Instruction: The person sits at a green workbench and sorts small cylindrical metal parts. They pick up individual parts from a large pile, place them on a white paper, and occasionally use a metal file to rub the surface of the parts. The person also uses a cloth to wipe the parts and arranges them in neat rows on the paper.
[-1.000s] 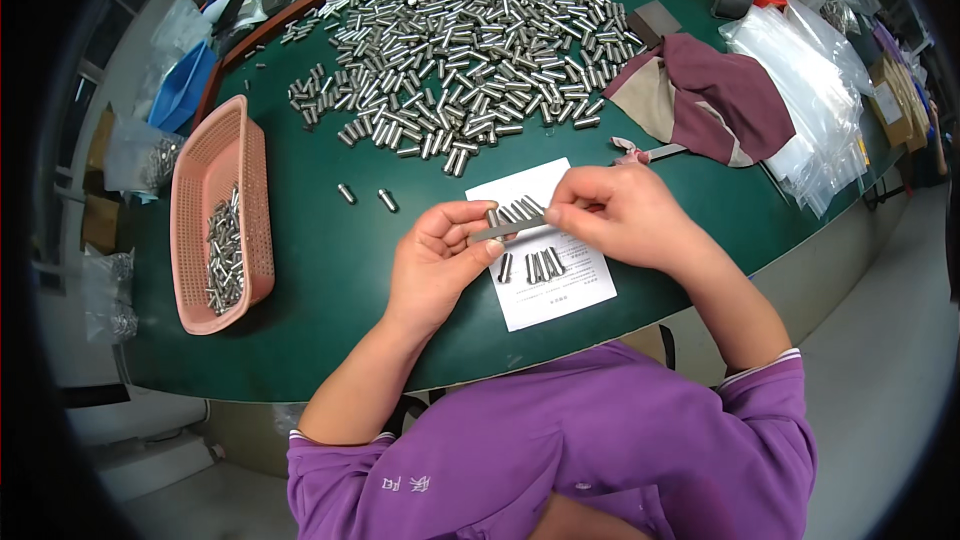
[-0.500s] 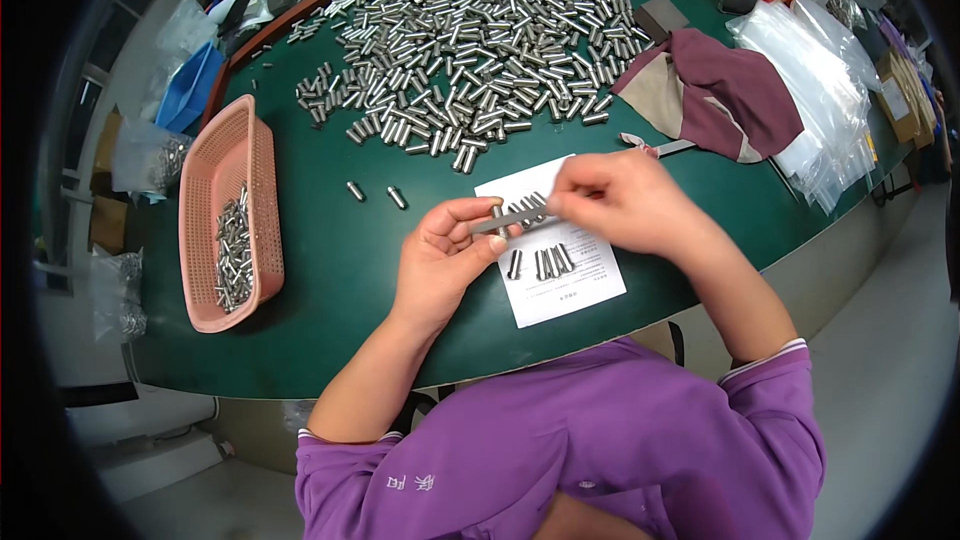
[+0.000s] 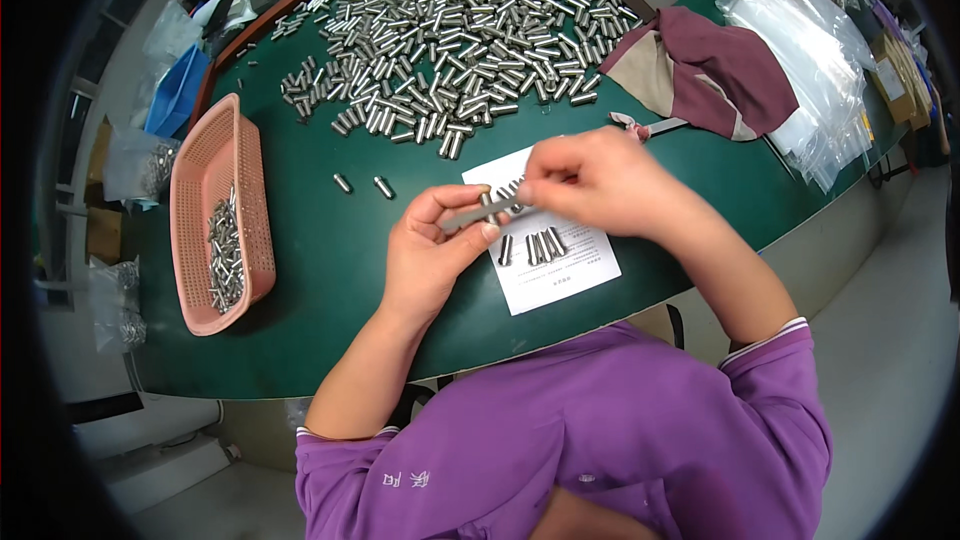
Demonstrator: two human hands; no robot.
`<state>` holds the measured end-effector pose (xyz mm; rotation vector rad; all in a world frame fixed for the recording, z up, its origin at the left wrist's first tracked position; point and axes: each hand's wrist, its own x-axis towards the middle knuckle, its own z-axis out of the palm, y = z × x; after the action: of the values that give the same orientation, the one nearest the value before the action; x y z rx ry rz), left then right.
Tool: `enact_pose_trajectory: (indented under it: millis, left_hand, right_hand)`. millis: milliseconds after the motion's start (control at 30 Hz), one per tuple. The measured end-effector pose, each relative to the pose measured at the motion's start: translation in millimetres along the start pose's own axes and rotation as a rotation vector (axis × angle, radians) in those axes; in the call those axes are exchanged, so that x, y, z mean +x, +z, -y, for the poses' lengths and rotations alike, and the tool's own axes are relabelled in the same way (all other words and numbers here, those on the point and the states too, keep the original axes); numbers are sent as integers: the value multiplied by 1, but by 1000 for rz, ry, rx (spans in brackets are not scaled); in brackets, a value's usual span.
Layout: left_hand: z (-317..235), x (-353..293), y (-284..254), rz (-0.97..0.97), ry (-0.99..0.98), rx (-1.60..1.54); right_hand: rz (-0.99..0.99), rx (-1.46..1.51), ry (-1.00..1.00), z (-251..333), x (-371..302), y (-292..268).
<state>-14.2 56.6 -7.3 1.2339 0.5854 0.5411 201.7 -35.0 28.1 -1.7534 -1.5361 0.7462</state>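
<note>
Between thumb and fingertips, my left hand (image 3: 425, 250) pinches a short steel pin (image 3: 489, 207), held nearly upright above the paper. My right hand (image 3: 590, 180) is closed on one end of a flat grey metal file (image 3: 465, 217). The file lies across the pin, its far end reaching toward my left palm. Under both hands is a white printed sheet (image 3: 560, 297). A small group of steel pins (image 3: 546, 246) rests on it, with one single pin (image 3: 506, 250) to their left. More pins on the sheet are partly hidden behind my right hand.
A large heap of steel pins (image 3: 470, 40) covers the far green table (image 3: 330, 340). Two loose pins (image 3: 384, 187) lie left of my hands. At left stands a pink basket (image 3: 185, 190) holding small metal parts. Far right are a maroon cloth (image 3: 730, 70) and clear plastic bags (image 3: 800, 80).
The view has shifted slightly, so the table things sit a little higher and further left. The file has slid a little along the pin; both hands keep their grips.
</note>
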Motion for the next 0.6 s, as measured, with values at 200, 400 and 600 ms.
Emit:
enact_pose_trajectory:
  millis: [200, 400, 600]
  left_hand:
    - [-26, -1, -6, -5, 82, 441]
    - [-27, -8, 2, 81, 219, 933]
    - [-28, -9, 4, 186, 251, 1074]
  right_hand:
    - [-230, -86, 273, -25, -44, -41]
    - [-420, -444, -108, -27, -24, -19]
    - [-459, -586, -238, -19, -21, -5]
